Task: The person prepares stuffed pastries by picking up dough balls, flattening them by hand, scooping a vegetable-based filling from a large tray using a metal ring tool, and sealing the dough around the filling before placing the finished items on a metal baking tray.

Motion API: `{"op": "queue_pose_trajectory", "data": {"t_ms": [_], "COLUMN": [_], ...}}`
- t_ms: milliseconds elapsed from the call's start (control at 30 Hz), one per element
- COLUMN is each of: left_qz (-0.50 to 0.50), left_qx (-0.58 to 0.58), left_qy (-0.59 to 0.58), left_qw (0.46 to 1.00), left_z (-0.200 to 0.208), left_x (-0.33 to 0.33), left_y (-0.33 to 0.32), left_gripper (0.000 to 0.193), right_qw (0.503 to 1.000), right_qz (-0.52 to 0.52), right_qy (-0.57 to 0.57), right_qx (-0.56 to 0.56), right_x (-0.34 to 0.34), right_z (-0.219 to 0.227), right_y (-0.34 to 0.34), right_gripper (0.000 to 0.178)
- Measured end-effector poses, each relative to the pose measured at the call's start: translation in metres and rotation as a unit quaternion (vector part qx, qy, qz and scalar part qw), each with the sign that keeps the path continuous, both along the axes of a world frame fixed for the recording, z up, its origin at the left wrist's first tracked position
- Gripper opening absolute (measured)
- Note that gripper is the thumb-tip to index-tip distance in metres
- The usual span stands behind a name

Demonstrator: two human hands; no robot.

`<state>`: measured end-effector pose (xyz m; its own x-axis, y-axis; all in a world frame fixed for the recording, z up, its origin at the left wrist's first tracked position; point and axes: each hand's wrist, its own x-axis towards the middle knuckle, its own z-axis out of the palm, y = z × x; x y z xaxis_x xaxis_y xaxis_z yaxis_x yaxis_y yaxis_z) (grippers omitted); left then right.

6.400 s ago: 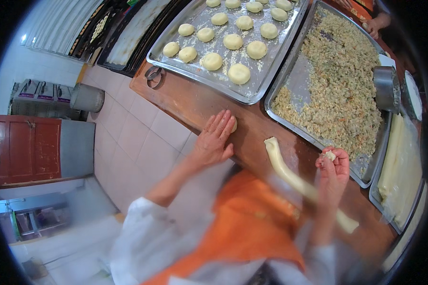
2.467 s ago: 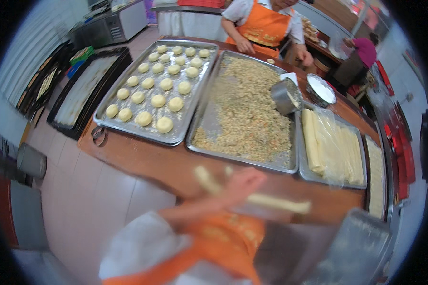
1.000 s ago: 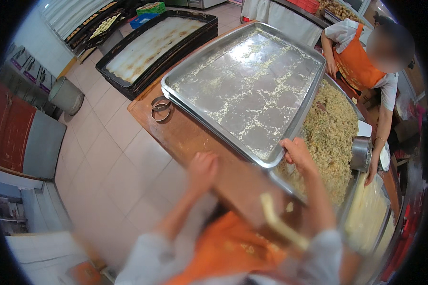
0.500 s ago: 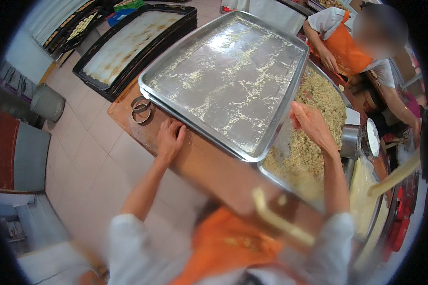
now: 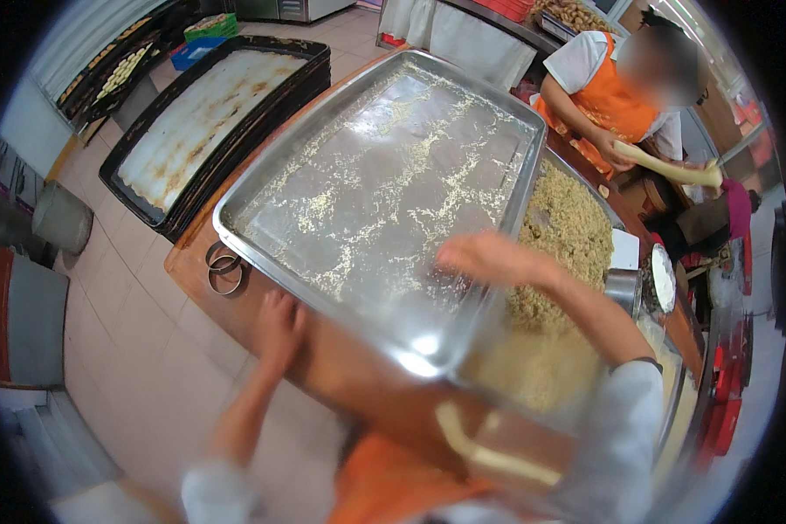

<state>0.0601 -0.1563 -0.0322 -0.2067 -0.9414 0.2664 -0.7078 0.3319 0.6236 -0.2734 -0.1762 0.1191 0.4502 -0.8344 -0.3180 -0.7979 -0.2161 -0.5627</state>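
In front of me lies a large metal tray [image 5: 384, 188] scattered with pale crumbs, its near rim by the table edge. My right hand [image 5: 480, 258] is above the tray's right part; motion smears its fingers, so I cannot make out whether it holds anything. My left hand [image 5: 279, 330] rests on the wooden table [image 5: 345, 358] beside the near rim, its fingers apart and holding nothing. Two metal rings [image 5: 224, 268] lie to the left of that hand. Under my right forearm is a heap of crumbly yellowish filling [image 5: 568, 236] in another tray.
Stacked black baking trays [image 5: 210, 131] stand at left. A person in an orange apron [image 5: 611, 92] holds a dough roll [image 5: 668, 166] at far right. A metal pot [image 5: 623, 286] and white powder bowl [image 5: 662, 278] stand right. A dough strip [image 5: 489, 450] lies near me.
My right hand has moved left from above the filling to above the crumb-strewn tray. The left hand stays by the tray's rim. The other person's dough roll has swung up and back. My view has shifted.
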Motion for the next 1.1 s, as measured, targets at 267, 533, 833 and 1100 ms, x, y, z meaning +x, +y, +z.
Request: {"op": "queue_pose_trajectory", "data": {"t_ms": [267,533,833,1100], "left_qz": [-0.019,-0.007,-0.055,-0.025], "left_qx": [0.003,0.058,0.089,0.016], "left_qy": [0.015,-0.018,-0.014,-0.003], "left_qw": [1.0,0.998,0.994,1.0], "left_z": [-0.002,-0.008,-0.022,0.003], "left_x": [0.003,0.009,0.023,0.005], "left_y": [-0.002,0.001,0.009,0.001], "left_gripper": [0.028,0.03,0.033,0.028], "right_qw": [0.972,0.874,0.86,0.848], "right_qz": [0.1,-0.218,-0.21,-0.023], "right_qy": [0.21,0.293,0.251,0.215], "right_qx": [0.038,-0.321,-0.392,-0.485], "right_x": [-0.09,-0.218,-0.14,0.061], "right_z": [-0.021,-0.075,-0.114,-0.086], "right_y": [-0.095,-0.226,-0.378,-0.329], "right_gripper": [0.033,0.021,0.024,0.014]}}
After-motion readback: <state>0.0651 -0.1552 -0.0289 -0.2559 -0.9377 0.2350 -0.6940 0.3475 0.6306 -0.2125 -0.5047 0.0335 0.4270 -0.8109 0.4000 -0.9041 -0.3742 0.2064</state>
